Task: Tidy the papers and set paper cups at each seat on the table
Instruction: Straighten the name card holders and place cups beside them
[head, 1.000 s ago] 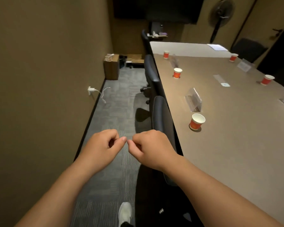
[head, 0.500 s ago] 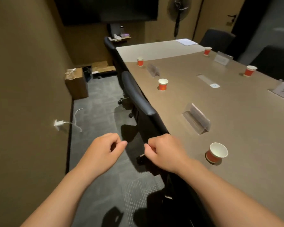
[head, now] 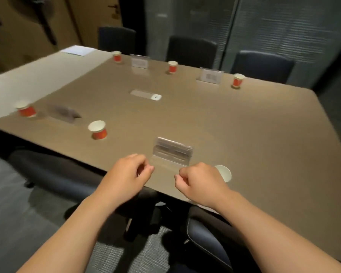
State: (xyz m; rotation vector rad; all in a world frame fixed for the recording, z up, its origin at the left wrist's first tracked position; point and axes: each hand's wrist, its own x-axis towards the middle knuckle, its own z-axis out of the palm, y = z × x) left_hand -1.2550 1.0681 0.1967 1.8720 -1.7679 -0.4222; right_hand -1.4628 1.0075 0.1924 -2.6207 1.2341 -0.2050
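Several red-and-white paper cups stand around the brown table [head: 234,134]: one nearest me [head: 223,173] partly behind my right hand, one at the near edge [head: 98,130], one far left [head: 26,109], and three along the far side [head: 117,56] [head: 172,66] [head: 238,80]. A stack of white papers [head: 78,50] lies at the table's far left corner. My left hand [head: 129,175] and right hand [head: 200,183] hover over the near edge, both loosely curled into fists and holding nothing.
Clear acrylic name stands sit on the table, the nearest [head: 172,151] just beyond my hands, others at the far side [head: 210,75] [head: 139,61]. Dark office chairs [head: 53,170] are tucked under the near edge and stand behind the far edge [head: 262,66]. A cable hatch [head: 145,94] marks the table's middle.
My view has swung right from along the table's side to facing across it. Both hands stayed curled and empty and have drifted a little further apart.
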